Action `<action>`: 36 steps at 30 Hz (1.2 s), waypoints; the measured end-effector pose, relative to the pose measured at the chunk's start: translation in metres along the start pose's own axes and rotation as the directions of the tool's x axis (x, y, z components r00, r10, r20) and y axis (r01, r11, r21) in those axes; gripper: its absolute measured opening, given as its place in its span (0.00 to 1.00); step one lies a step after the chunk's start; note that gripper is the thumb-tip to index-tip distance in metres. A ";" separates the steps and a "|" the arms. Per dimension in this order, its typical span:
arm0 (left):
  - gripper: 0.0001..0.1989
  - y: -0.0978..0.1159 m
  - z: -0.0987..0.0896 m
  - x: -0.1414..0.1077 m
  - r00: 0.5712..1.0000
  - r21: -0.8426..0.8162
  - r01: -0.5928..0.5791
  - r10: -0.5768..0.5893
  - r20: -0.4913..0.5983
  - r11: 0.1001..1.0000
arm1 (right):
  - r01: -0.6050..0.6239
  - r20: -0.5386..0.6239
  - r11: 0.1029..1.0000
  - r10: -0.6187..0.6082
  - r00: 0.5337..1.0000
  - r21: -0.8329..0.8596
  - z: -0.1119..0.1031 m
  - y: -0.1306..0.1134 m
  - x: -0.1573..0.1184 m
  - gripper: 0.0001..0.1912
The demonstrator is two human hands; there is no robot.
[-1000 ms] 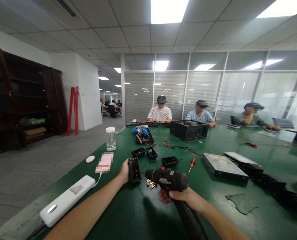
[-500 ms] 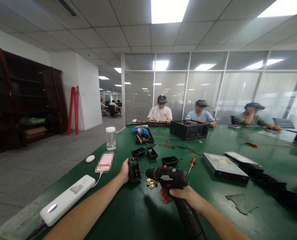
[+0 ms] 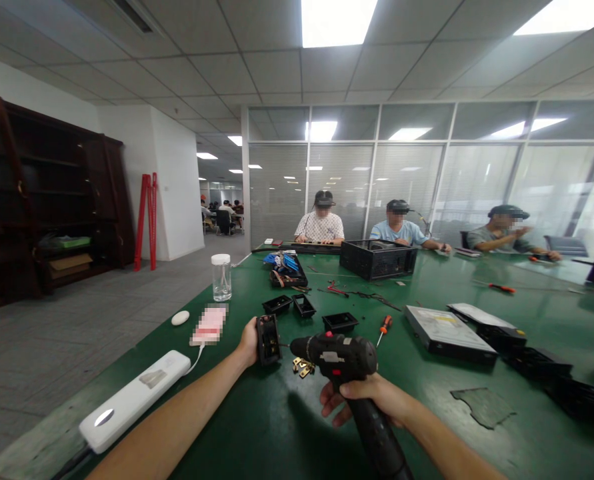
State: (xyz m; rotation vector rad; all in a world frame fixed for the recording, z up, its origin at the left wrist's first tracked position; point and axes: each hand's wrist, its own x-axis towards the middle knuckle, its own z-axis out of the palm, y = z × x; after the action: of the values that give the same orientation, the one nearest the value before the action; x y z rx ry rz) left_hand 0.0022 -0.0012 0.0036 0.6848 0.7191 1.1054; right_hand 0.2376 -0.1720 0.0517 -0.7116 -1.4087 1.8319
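My left hand (image 3: 249, 343) is closed on the left side of a small black plastic box (image 3: 269, 341), held tilted with its open face toward the right. In my right hand (image 3: 359, 395) is a black cordless drill (image 3: 337, 353), gripped by its handle, with some fingers loosened from it. The drill's bit points left and reaches the box; whether it sits in a screw is too small to tell. Below the chuck lies a small pile of brass-coloured metal pieces (image 3: 303, 367). Several similar black boxes, one of them a black frame (image 3: 340, 323), rest just beyond.
An orange-handled screwdriver (image 3: 386, 325) and a silver disc drive (image 3: 451, 337) lie to the right. At left are a white power strip (image 3: 137, 400), a phone (image 3: 210, 325) and a clear jar (image 3: 221, 277). A black computer case (image 3: 378, 259) stands farther back, near seated people.
The fingers of my right hand have loosened a little on the drill handle. The box and drill have barely moved. Across the table, two people have shifted their arms.
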 end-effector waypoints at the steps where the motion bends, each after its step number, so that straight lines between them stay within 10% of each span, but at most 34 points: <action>1: 0.17 0.000 0.000 0.000 1.000 0.007 0.000 0.000 -0.001 1.000 | -0.031 0.011 1.000 0.031 0.999 0.006 -0.001 0.000 -0.001 0.17; 9: 0.17 -0.001 -0.002 0.002 0.999 0.026 -0.049 0.049 0.000 0.998 | -0.285 0.208 0.958 0.279 0.937 0.001 -0.010 0.025 -0.002 0.18; 13: 0.15 0.003 -0.005 0.003 0.993 0.001 -0.112 0.112 -0.025 0.994 | -0.244 0.243 0.961 0.208 0.948 0.132 0.005 0.039 0.003 0.21; 18: 0.17 0.006 -0.006 0.004 0.998 -0.016 -0.059 0.058 -0.039 0.998 | -0.160 0.094 0.947 0.139 0.986 0.280 0.010 0.027 0.008 0.22; 26: 0.17 -0.001 0.004 -0.001 0.999 -0.001 -0.036 0.036 -0.038 0.999 | -0.175 -0.208 0.984 0.162 0.965 -0.044 -0.005 0.006 0.000 0.20; 36: 0.16 0.000 0.005 -0.003 0.998 -0.031 -0.041 0.039 -0.043 0.999 | -0.152 -0.233 0.963 0.099 0.967 -0.221 0.009 0.004 0.005 0.16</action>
State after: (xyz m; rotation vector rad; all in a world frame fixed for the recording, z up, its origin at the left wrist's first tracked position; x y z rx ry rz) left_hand 0.0058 -0.0046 0.0071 0.6529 0.7250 1.1687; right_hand 0.2270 -0.1742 0.0501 -1.1147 -1.4756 1.6329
